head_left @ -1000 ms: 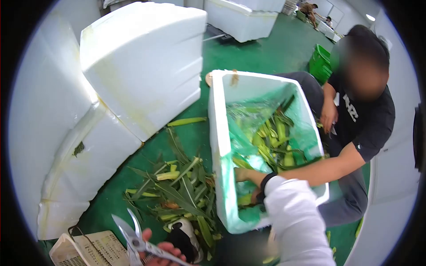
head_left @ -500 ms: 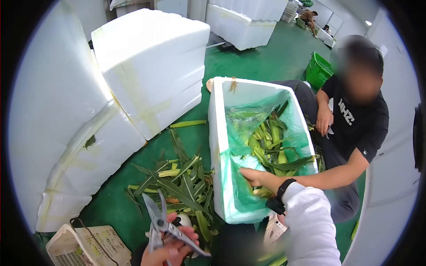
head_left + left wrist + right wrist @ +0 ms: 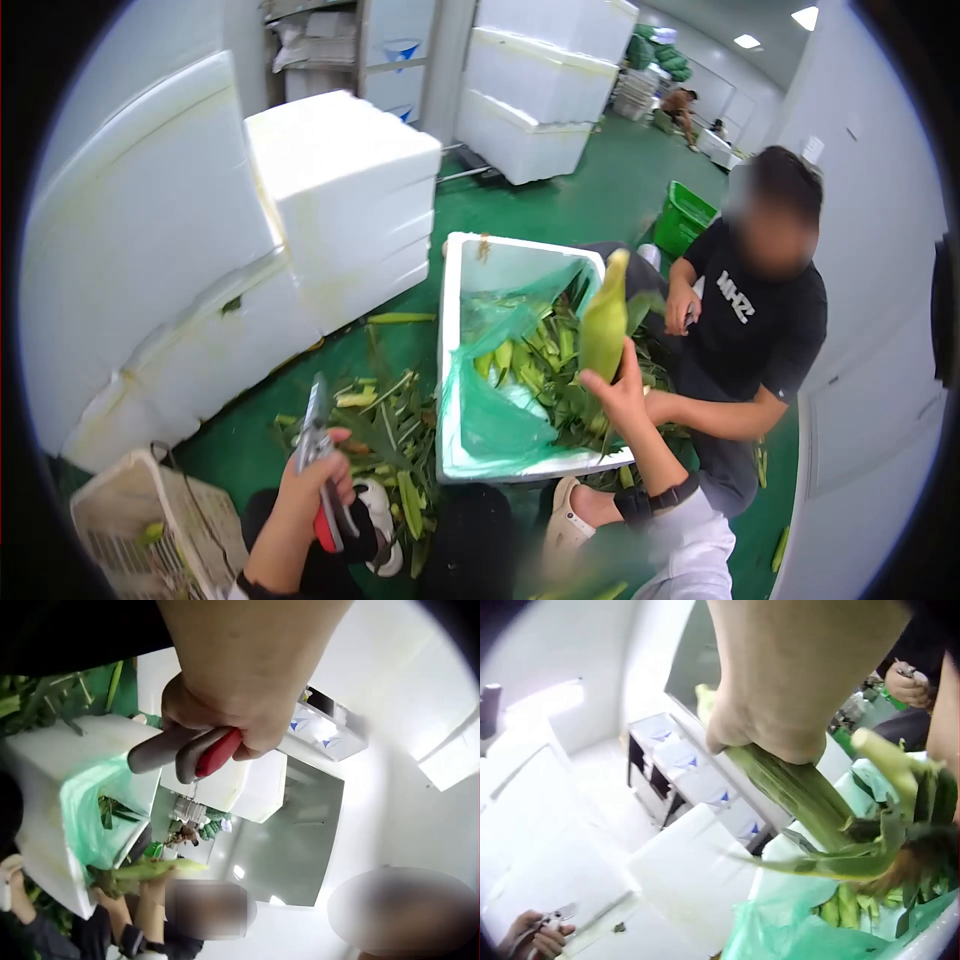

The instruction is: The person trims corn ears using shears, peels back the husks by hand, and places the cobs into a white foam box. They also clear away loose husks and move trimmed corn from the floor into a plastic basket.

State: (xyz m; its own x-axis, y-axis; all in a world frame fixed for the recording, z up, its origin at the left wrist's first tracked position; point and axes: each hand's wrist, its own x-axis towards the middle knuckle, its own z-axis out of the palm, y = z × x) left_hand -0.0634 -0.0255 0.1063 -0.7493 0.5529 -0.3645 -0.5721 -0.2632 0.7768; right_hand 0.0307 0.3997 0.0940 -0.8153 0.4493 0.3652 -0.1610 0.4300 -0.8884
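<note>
My left hand (image 3: pixel 308 485) grips pruning shears (image 3: pixel 316 410), their blades pointing up; a red-lined handle (image 3: pixel 217 754) shows in the left wrist view. My right hand (image 3: pixel 630 400) holds an ear of corn (image 3: pixel 604 325) in its green husk, raised above a white foam box (image 3: pixel 451 390). Long husk leaves hang from the ear in the right wrist view. The box is lined with a green plastic bag (image 3: pixel 490 425) and contains several husked ears (image 3: pixel 540 350). The other person's forearm (image 3: pixel 735 415) reaches in behind my right hand; their other hand (image 3: pixel 683 308) rests near their knee.
Cut leaves and stalks (image 3: pixel 395 425) lie on the green floor between box and my feet. A cream plastic basket (image 3: pixel 120 490) stands at lower left. White foam boxes (image 3: pixel 350 200) stack along the left. A green basket (image 3: pixel 685 218) sits behind the seated person.
My right hand has come up out of the foam box, now with an ear of corn upright in it. The left hand with the shears has turned, blades upward. The head view has tilted up.
</note>
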